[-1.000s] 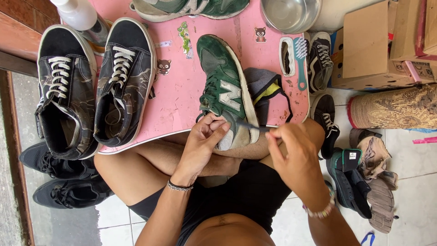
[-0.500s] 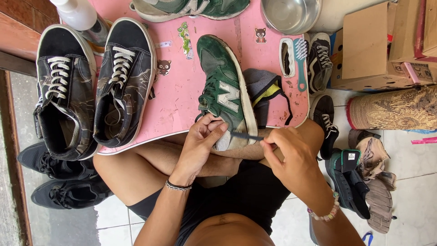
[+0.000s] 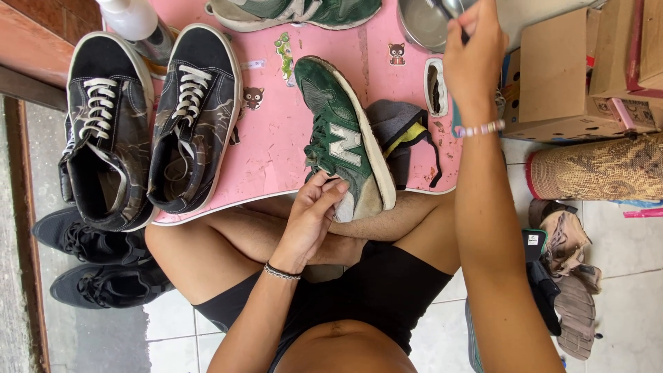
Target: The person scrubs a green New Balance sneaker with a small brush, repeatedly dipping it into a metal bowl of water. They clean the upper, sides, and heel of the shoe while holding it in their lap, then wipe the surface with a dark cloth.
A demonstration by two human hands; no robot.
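A green suede sneaker (image 3: 338,135) lies on its side on a pink table (image 3: 276,152), its heel hanging over the near edge. My left hand (image 3: 314,214) grips that heel from below. My right hand (image 3: 473,55) is stretched far forward over a metal bowl (image 3: 421,24) at the table's back edge. Its fingers are closed on a thin brush whose tip (image 3: 452,8) points into the bowl.
Two black high-top sneakers (image 3: 103,138) (image 3: 190,117) fill the table's left side, with a white bottle (image 3: 135,17) behind them. Also on the table: a second green sneaker (image 3: 297,10), a grey cloth (image 3: 400,131), a scrub brush (image 3: 435,86). Cardboard boxes (image 3: 559,69) stand right; black shoes (image 3: 90,242) lie on the floor left.
My right hand, which held the thin brush at the green sneaker's heel, has lifted away and reached forward to the metal bowl. The left hand stays on the heel.
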